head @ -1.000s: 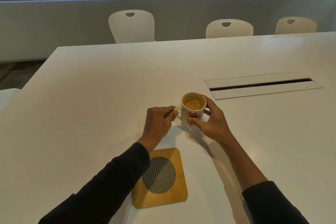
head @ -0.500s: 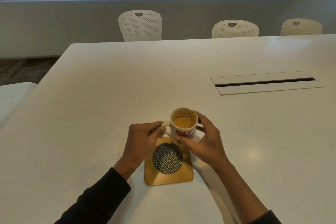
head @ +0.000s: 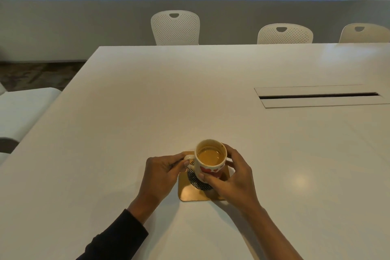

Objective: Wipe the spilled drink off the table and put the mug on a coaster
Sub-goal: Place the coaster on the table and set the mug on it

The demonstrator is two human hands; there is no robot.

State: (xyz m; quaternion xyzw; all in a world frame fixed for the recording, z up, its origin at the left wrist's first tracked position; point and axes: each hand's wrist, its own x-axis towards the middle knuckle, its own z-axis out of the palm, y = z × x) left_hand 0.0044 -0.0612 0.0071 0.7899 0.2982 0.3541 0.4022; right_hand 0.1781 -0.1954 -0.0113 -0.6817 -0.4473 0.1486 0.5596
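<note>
A: Where does the job stand?

B: The cream ceramic mug with red hearts (head: pixel 210 159), nearly full of tan drink, is over the square wooden coaster with a round black mesh centre (head: pixel 199 186). I can't tell whether its base is seated or a touch above the mesh.

A: And the hands?

B: The left hand (head: pixel 163 172) is curled closed, with its fingertips pinching the mug's handle. The right hand (head: pixel 231 177) is half open, cupped around the far and near side of the mug's wall, thumb on the front by the hearts.

A: So the coaster half is almost done?

B: I'd judge so. What's left is letting go, once it sits flat and central; it looks slightly toward the coaster's far edge.

A: And the spill?

B: The white table (head: pixel 147 101) shows no puddle or stain that I can make out, and no cloth is in view. Whether wiping is finished, I'd only guess yes.

A: Anything hidden?

B: The mug's base, the coaster's right corner under the right hand, and the patch of table beneath both hands.
</note>
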